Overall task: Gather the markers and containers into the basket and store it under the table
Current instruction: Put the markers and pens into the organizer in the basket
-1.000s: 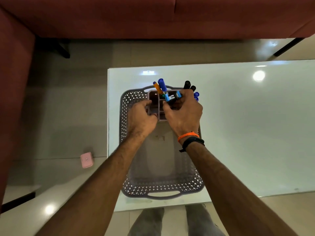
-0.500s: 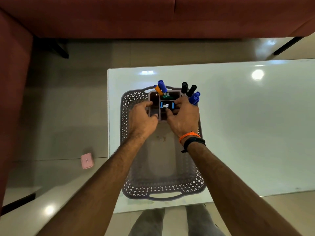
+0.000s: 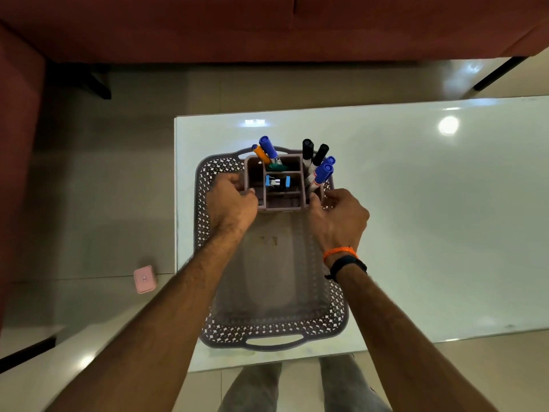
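Note:
A grey lattice basket point(image 3: 273, 341) lies on the left part of the glass table point(image 3: 430, 218). At its far end stands a mauve organizer point(image 3: 282, 204) with several compartments. An orange and a blue marker point(image 3: 267, 147) lean out of its back compartment, and black markers point(image 3: 309, 147) and blue markers point(image 3: 323, 171) stand at its right side. A small blue clip-like item point(image 3: 277, 182) lies in a middle compartment. My left hand point(image 3: 231, 200) grips the organizer's left wall. My right hand point(image 3: 338, 215) holds its right front corner, thumb on the wall and fingers curled beside it.
A dark red sofa point(image 3: 267, 25) runs behind the table and along the left. A small pink box point(image 3: 144, 279) lies on the tiled floor left of the table. My legs show below the table's near edge.
My right hand has come off the top of the organizer and moved to its right side, uncovering the compartments. My left hand has stayed on the left wall.

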Tool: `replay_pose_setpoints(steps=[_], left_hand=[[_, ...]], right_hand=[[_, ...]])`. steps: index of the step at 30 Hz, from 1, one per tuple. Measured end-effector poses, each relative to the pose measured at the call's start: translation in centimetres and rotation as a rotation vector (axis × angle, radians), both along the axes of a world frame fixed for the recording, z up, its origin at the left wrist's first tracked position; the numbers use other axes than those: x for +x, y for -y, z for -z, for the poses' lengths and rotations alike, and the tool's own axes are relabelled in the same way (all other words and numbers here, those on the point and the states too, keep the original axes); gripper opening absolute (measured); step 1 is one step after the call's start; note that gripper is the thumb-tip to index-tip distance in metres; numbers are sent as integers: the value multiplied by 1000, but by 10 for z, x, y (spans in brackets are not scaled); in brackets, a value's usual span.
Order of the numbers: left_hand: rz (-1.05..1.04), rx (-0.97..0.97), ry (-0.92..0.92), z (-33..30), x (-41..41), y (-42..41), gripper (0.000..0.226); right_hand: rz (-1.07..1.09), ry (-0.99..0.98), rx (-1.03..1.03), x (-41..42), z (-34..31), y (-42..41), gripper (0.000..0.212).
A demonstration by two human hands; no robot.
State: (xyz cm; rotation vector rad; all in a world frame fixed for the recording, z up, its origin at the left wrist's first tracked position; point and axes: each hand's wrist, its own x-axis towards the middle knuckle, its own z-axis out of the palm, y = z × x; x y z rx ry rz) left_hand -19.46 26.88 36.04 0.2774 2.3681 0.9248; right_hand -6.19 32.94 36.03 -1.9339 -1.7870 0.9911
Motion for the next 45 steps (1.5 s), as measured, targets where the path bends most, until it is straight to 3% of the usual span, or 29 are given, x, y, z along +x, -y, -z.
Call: replay_pose_setpoints(steps=[3, 15, 26, 33, 45], left_hand=[[-10, -46, -30, 0, 0, -2, 28], [41, -13, -93, 3, 14, -1, 28], [91, -37, 68, 1, 5, 6, 35], [99, -8, 142, -26, 4, 40, 52], [-60, 95, 157, -74, 12, 151, 47]], right_hand=[[-44, -1, -13, -1, -4, -11, 20], [-80, 7, 38, 6, 3, -21, 22], [-96, 15, -8, 15, -1, -11, 27], [-158, -50, -20, 22, -27, 20, 27], [-439, -173, -47, 16, -80, 91, 28]])
